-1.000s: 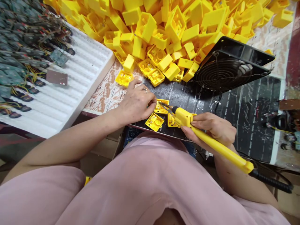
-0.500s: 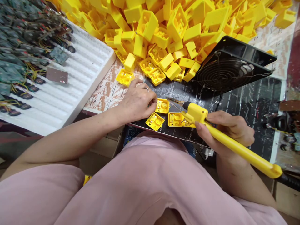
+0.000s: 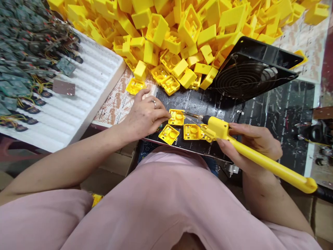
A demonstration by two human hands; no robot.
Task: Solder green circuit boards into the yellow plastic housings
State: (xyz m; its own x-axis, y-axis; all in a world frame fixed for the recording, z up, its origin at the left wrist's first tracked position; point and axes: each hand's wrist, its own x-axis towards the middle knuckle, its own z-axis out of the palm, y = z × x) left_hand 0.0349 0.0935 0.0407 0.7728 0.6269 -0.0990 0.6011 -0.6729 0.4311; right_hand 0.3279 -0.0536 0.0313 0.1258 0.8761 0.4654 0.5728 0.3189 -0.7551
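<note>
My right hand (image 3: 256,144) is wrapped around a yellow soldering gun (image 3: 257,158). The gun's metal tip points left, at the right edge of a small open yellow case (image 3: 176,117). My left hand (image 3: 147,116), a ring on one finger, rests at this case's left edge with thumb and fingertips drawn together. What the fingertips pinch, if anything, is too small to make out. Just below lies another open yellow case (image 3: 169,134) with thin wires at its left. To its right is a further open case (image 3: 191,132), and the gun's front partly hides one beside it.
A big heap of yellow cases (image 3: 161,29) fills the back. A black fan (image 3: 247,76) stands tilted at the back right. At left, a white foam tray (image 3: 96,93) bears many green circuit boards (image 3: 15,80) with wired round parts. Black sheeting (image 3: 260,118) covers the work surface.
The soldering gun's tip has come to the right edge of the upper case. My left fingers have straightened somewhat, uncovering more of that case. The whole view has shifted slightly.
</note>
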